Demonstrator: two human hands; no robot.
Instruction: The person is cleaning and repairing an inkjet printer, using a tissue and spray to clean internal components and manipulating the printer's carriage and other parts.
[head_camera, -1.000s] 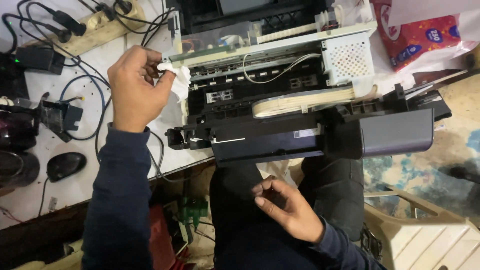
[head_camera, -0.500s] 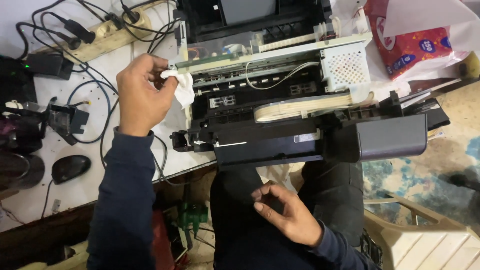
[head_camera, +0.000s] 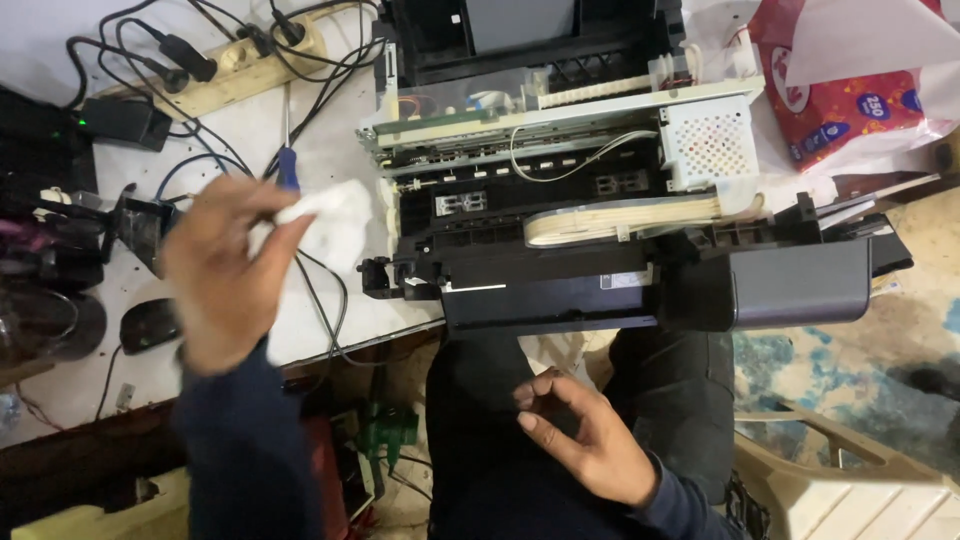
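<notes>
Pinching a white tissue (head_camera: 335, 215) just left of the opened printer (head_camera: 600, 220), the left hand (head_camera: 225, 275) could snag its loose white cable, while the right hand (head_camera: 585, 440) rests empty, half-curled below it.

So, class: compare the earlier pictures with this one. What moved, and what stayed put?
The left hand, gripping the white tissue, drew back from the opened printer toward the table's left. The right hand stayed empty over the lap; the printer did not move.

left hand (head_camera: 225, 275) raised pinching, right hand (head_camera: 585, 440) curled
</notes>
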